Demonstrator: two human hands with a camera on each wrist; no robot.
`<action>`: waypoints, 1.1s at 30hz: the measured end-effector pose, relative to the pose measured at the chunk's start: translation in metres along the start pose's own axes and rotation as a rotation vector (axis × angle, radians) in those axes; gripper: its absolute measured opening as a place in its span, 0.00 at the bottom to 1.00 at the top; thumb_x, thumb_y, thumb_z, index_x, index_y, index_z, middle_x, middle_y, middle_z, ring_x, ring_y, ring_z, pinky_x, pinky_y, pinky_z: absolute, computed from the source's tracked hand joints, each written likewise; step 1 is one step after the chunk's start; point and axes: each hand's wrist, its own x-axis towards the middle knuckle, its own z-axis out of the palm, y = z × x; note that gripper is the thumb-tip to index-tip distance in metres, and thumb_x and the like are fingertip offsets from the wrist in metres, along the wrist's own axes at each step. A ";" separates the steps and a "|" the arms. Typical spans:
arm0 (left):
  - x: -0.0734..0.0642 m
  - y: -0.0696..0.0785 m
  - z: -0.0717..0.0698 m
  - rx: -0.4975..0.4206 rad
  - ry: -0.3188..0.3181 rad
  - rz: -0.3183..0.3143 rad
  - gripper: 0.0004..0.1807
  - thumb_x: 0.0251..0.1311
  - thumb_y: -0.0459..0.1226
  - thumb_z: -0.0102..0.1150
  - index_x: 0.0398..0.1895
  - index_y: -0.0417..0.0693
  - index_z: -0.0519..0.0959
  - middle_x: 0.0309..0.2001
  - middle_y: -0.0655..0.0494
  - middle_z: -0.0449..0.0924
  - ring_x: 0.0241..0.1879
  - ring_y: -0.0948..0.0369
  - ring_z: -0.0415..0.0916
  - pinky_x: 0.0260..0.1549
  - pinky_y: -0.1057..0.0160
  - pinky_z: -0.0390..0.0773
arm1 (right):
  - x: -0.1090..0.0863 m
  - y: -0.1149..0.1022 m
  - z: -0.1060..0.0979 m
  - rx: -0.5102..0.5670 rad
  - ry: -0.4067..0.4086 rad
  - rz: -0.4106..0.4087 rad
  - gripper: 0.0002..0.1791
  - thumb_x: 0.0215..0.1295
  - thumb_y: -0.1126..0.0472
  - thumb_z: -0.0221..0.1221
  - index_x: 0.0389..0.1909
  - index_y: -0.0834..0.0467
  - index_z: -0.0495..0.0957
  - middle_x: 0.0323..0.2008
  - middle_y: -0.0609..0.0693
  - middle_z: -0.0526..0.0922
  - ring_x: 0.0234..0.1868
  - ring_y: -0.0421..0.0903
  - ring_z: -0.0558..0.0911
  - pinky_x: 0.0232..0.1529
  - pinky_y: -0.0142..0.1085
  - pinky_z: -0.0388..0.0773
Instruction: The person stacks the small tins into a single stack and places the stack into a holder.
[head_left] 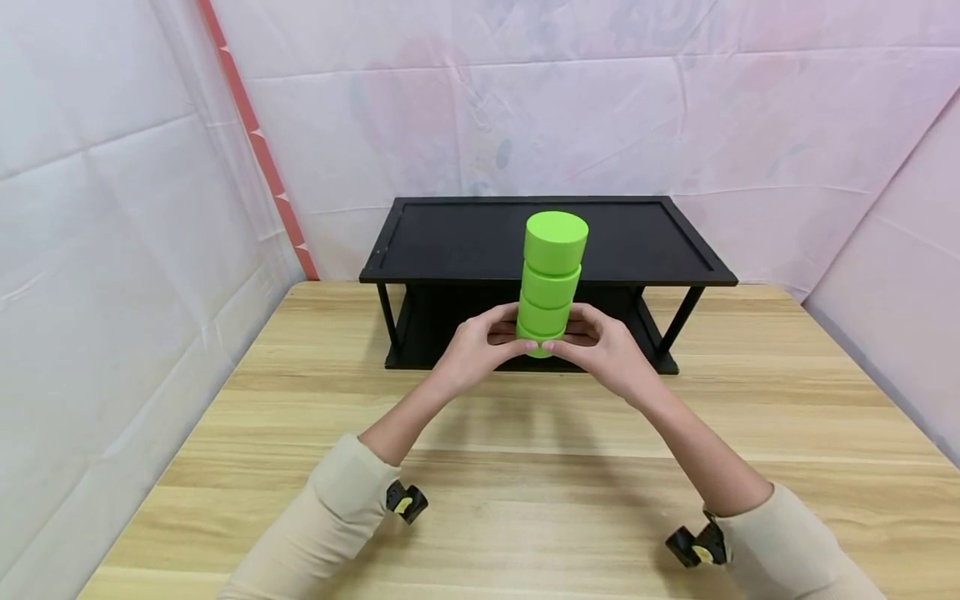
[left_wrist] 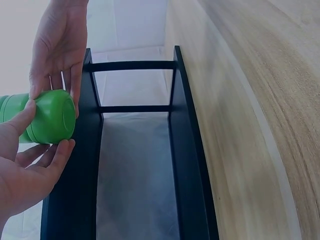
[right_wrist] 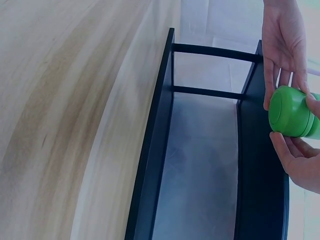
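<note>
A bright green cylinder [head_left: 553,267] with ring-like grooves and a wider flat top, much like a lidded bottle, is held up off the table in both hands. My left hand [head_left: 480,343] grips its lower end from the left, thumb in front and fingers behind. From the right, my right hand [head_left: 606,348] grips the same end, the two thumb tips nearly meeting. Both wrist views show the round base of the green bottle [left_wrist: 54,117] between the hands. In the head view it overlaps the front of a black two-tier rack [head_left: 465,242].
The rack stands on a wood-grain table [head_left: 480,517], close to the back wall sheet [head_left: 570,125]. Its lower shelf [head_left: 450,333] lies beneath the top on thin posts. White sheets hang left and right. Small black cameras [head_left: 407,502] sit at both cuffs.
</note>
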 end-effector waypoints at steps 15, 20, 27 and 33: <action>0.005 0.006 -0.004 -0.022 0.000 -0.011 0.28 0.57 0.39 0.62 0.61 0.45 0.68 0.53 0.54 0.74 0.46 0.64 0.75 0.43 0.69 0.75 | 0.004 -0.006 -0.006 -0.012 -0.004 0.011 0.32 0.55 0.50 0.65 0.58 0.57 0.68 0.50 0.51 0.74 0.48 0.45 0.77 0.47 0.36 0.76; 0.007 0.008 -0.006 -0.008 0.005 -0.010 0.27 0.58 0.40 0.61 0.61 0.45 0.68 0.53 0.55 0.73 0.47 0.65 0.74 0.44 0.69 0.75 | 0.008 -0.008 -0.008 -0.010 -0.005 0.013 0.32 0.55 0.49 0.64 0.59 0.57 0.67 0.50 0.52 0.74 0.49 0.46 0.77 0.48 0.37 0.75; 0.011 0.009 -0.007 0.011 0.014 0.010 0.26 0.58 0.40 0.61 0.60 0.45 0.69 0.53 0.55 0.74 0.47 0.66 0.74 0.44 0.69 0.75 | 0.012 -0.009 -0.009 -0.017 0.003 0.012 0.32 0.55 0.50 0.65 0.59 0.58 0.67 0.50 0.53 0.74 0.48 0.46 0.76 0.47 0.38 0.75; 0.014 0.012 -0.009 0.018 0.006 0.015 0.27 0.59 0.41 0.59 0.61 0.45 0.68 0.53 0.54 0.74 0.47 0.65 0.74 0.45 0.69 0.74 | 0.016 -0.011 -0.011 -0.038 0.016 0.011 0.32 0.54 0.49 0.65 0.58 0.58 0.68 0.50 0.52 0.75 0.47 0.46 0.77 0.47 0.38 0.75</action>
